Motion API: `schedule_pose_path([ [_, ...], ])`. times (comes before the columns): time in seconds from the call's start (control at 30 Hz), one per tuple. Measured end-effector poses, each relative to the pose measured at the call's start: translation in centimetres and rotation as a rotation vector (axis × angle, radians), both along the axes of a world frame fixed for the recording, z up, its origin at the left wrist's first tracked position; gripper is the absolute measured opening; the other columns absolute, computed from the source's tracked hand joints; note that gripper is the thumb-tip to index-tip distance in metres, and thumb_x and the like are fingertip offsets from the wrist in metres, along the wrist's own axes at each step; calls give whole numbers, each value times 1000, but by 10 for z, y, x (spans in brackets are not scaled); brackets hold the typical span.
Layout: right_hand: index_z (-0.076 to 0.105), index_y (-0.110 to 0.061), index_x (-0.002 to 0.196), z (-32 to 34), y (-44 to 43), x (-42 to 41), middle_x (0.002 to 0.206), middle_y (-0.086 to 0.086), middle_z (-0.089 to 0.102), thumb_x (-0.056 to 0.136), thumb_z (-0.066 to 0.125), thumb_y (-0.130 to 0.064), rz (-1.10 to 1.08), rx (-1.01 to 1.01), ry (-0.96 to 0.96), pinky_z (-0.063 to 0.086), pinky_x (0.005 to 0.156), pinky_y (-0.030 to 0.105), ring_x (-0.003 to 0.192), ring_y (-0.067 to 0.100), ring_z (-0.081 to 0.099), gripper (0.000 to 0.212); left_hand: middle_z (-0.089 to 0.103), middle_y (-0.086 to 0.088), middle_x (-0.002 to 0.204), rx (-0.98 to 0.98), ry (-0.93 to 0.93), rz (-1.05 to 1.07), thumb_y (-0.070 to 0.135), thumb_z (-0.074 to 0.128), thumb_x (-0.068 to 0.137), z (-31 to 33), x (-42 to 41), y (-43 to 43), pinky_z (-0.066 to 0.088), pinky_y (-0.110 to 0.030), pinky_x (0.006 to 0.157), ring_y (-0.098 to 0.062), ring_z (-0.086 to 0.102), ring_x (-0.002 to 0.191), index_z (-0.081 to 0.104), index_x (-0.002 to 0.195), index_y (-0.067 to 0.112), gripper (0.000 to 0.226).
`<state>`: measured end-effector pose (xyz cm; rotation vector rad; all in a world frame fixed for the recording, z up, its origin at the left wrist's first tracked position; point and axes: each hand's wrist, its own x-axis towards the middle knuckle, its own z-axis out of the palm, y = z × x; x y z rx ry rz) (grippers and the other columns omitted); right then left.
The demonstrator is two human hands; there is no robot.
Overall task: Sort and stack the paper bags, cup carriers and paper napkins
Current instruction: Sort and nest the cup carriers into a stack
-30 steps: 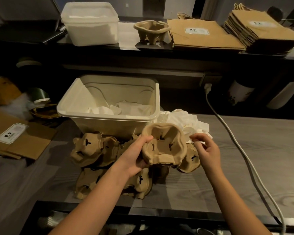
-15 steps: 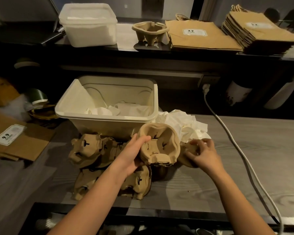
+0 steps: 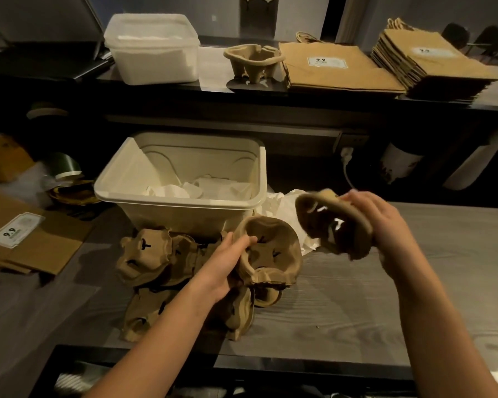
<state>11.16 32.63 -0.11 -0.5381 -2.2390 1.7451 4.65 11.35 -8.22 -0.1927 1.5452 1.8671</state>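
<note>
Cup carrier [image 3: 273, 251] gripped by left fingers [image 3: 240, 244], second carrier [image 3: 325, 225] by right fingers [image 3: 360, 201]; bin [image 3: 181, 203], napkins [image 3: 281, 201] behind.

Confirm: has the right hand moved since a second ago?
Yes. The right hand, gripping a cup carrier, has risen and shifted right, away from the white bin.
</note>
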Motion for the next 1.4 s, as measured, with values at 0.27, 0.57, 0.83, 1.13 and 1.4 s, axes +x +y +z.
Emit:
schedule_pose_path([
  [0.27, 62, -19, 94, -15, -33, -6, 73, 1, 69, 97, 35, -47, 96, -356, -188, 49, 50, 24, 66, 13, 67, 39, 67, -8, 114, 118, -50, -3, 36, 51, 93, 8, 5, 1, 54, -40, 81, -24, 63, 104, 58, 119, 27, 28],
  [0.57, 55, -31, 109, -17, -20, -7, 111, -7, 60, 93, 50, -32, 34, -145, 106, 52, 67, 23, 96, 9, 61, 17, 69, -5, 112, 208, -42, -26, 38, 50, 92, 18, 12, 3, 56, -33, 69, -20, 67, 101, 54, 127, 23, 39],
  [0.83, 60, -34, 100, -22, -28, -10, 103, -8, 65, 92, 54, -13, 124, -52, 163, 54, 75, 25, 97, 8, 63, 23, 73, -5, 99, 184, -50, -83, 52, 40, 90, 27, 15, 1, 53, -36, 83, -21, 66, 97, 67, 105, 23, 42],
  [1.13, 61, -38, 99, -36, -51, -19, 101, -18, 62, 92, 55, -15, 208, 27, 109, 53, 79, 25, 99, 7, 59, 24, 72, -2, 77, 238, 10, -70, 63, 36, 84, 32, 17, -10, 51, -31, 68, -14, 69, 70, 71, 99, 21, 57],
  [1.4, 61, -36, 98, -42, -66, -26, 102, -15, 62, 99, 39, -30, 246, -56, 156, 50, 71, 16, 94, 1, 59, 23, 71, -7, 103, 234, 78, 50, 56, 44, 81, 40, 18, -33, 52, -34, 77, -22, 65, 99, 68, 106, 22, 48],
])
